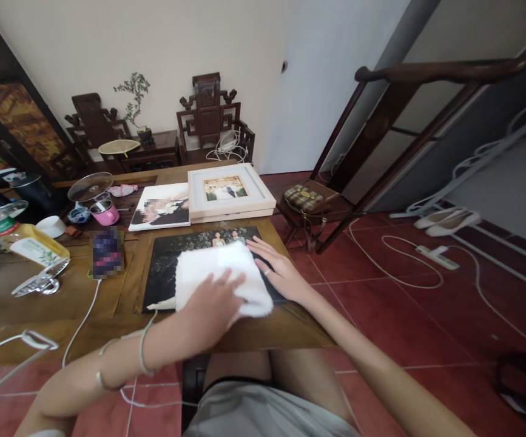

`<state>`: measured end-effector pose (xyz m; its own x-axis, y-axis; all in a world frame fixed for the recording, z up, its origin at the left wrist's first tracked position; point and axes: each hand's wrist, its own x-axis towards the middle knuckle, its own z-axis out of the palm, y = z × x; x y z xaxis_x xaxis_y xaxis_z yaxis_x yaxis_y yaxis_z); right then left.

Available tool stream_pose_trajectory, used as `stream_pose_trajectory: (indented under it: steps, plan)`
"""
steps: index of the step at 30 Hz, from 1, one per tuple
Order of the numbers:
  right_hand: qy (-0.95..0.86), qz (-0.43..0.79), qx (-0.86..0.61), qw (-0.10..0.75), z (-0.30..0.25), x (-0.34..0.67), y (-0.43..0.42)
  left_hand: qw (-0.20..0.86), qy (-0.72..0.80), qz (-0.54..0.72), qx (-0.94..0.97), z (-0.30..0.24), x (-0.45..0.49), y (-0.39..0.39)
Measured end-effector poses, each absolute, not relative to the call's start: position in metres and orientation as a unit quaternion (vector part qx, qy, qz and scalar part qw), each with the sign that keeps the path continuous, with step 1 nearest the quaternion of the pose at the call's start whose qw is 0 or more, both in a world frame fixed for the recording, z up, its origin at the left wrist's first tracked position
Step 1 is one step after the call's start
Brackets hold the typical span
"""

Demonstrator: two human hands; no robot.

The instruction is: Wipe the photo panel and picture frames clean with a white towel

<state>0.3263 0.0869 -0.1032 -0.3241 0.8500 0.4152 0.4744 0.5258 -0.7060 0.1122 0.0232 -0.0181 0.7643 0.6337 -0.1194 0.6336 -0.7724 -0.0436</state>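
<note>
A dark photo album [160, 273] with a picture of two people on its cover lies flat near the table's front right corner. Over much of that cover is spread a folded white cloth [199, 267], its edges fuzzy. My left hand [217, 297] rests on the cloth with fingers apart, pressing down rather than gripping; it is slightly blurred. At the album's right side, my right hand [283, 273] lies stretched out, fingers extended along the cover's edge next to the cloth. A ring and bangles show on my hands and wrist.
Behind the album stand a white framed photo box [258, 191] and a photo book [153, 218]. Leftward are a phone [107, 252] on a cable, a pink mug [105, 212], an oil bottle [39, 243] and a metal clip [42, 279]. A wooden chair [335, 200] holds a bag.
</note>
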Motion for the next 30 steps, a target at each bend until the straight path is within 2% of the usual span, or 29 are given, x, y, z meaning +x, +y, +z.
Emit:
stream_pose_trajectory:
  steps: [4,7,15,22,27,30]
  plan:
    - [-0.772,0.234,-0.435,0.399,-0.105,0.326,0.087,0.01,-0.401,0.076,-0.913,-0.011,0.118,0.081]
    - [-0.758,0.238,-0.445,0.413,-0.107,0.326,0.087,0.011,-0.443,0.098,-0.891,-0.013,0.131,0.09]
    - [-0.686,0.305,-0.471,0.463,-0.102,0.328,0.084,0.078,-0.352,0.074,-0.93,-0.028,0.158,0.01]
    - [-0.719,0.29,-0.46,0.433,-0.099,0.324,0.083,0.012,-0.238,0.081,-0.968,-0.025,0.122,-0.021]
    - [-0.77,0.233,-0.443,0.396,-0.103,0.324,0.086,-0.01,-0.326,0.109,-0.939,0.008,0.097,0.018]
    - [-0.778,0.221,-0.439,0.391,-0.104,0.325,0.086,-0.011,-0.346,0.074,-0.935,0.012,0.098,0.067]
